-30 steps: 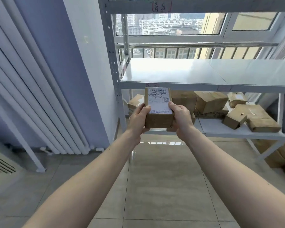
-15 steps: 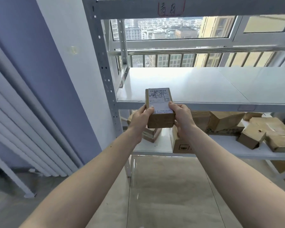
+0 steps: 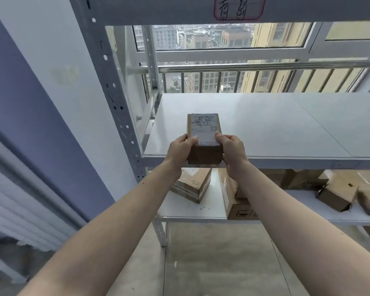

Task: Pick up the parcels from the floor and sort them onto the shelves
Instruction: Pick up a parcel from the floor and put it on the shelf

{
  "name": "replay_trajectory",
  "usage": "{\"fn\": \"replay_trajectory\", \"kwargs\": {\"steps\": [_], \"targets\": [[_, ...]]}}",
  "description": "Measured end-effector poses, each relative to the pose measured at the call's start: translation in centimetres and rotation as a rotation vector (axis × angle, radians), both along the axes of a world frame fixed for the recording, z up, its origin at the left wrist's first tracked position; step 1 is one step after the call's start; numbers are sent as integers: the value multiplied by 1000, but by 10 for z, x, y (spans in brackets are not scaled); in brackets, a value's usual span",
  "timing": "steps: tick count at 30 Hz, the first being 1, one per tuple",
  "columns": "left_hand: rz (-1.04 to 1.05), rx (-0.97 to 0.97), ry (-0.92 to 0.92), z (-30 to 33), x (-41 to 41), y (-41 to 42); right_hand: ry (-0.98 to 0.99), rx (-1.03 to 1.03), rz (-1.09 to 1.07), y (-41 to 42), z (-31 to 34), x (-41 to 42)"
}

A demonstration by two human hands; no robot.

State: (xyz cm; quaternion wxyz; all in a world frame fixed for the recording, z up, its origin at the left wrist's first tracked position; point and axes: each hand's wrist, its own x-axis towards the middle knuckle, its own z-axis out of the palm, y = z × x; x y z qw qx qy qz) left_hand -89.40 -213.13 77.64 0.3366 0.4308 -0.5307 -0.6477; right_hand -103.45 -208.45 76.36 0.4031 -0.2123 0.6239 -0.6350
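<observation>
Cardboard parcel [image 3: 204,138], small and brick-shaped, sits at the centre of the view, held over the front edge of the middle shelf [image 3: 265,124]. A white shipping label with handwriting covers its top face. By its crisp edges it looks stiff, and by the easy hold it seems light; the taped surface may be a little slick. The long side faces, where it is held now, look like the best place to grip it.

The left hand [image 3: 178,151] clasps the side at 9 o'clock and the right hand [image 3: 233,151] the side at 3 o'clock. Fingers of both hands are curled and pinching the parcel between them, thumbs resting on the label.

The middle shelf, a pale board on a grey metal rack, shows nothing else on it. A beam above, at 12 o'clock, carries a handwritten tag [image 3: 236,7] outlined in red.

The lower shelf [image 3: 190,212], at 6 o'clock and out toward 4 o'clock, holds several brown boxes [image 3: 340,193], some dented and tilted, crowded together; one taped box [image 3: 192,183] lies just below the hands.

Beyond the rack a window shows city buildings. A purple wall stands at 9 o'clock.
</observation>
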Motion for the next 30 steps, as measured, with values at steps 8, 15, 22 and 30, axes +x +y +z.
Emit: {"fn": "replay_trajectory", "kwargs": {"steps": [8,15,22,30], "targets": [[44,-16,-29,-8,-36,-54,33,13,52,-61,-6,-36],[75,14,-38,-14,-52,-81,24,38,47,-90,-14,-51],[35,40,-43,-26,-54,-91,-6,65,32,-100,-30,-53],[4,0,-63,-36,-51,-95,-30,70,34,-101,-38,-52]]}}
